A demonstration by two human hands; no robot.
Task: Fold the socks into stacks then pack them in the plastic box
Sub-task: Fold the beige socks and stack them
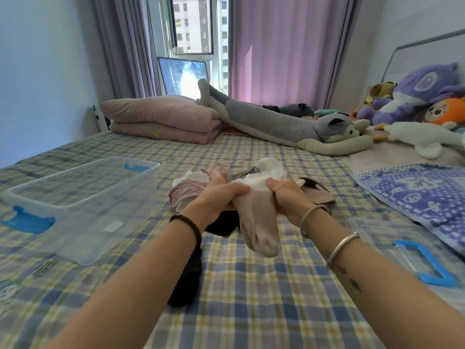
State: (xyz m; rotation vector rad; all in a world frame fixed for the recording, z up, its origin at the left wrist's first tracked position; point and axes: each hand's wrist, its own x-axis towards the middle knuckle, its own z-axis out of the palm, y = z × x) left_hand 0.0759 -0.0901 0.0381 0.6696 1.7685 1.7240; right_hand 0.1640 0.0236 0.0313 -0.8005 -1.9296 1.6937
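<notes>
Both hands meet over the middle of the bed, whose sheet is a blue, yellow and white plaid; the left hand and the right hand each have their fingers closed around the upper part of a beige sock, white at its cuff end, whose toe hangs down toward the near side; the thumbs lie on top of the cloth, almost touching.

Behind and under the hands lies a loose pile of socks; a pink patterned sock sits at its left, white ones at the far side, a brownish one at the right; a black sock lies on the sheet under the left forearm.

The plastic box, clear with blue clips, stands open to the left of the pile, near it but apart; nothing can be seen inside it, and a small white label on its near wall is too blurred to read; its clear lid, with a blue handle, lies at the right near edge.

Dark printed marks on the sheet at the near left cannot be read; yellow crowns mark the folded pink quilt at the far side; plush toys crowd the far right.
</notes>
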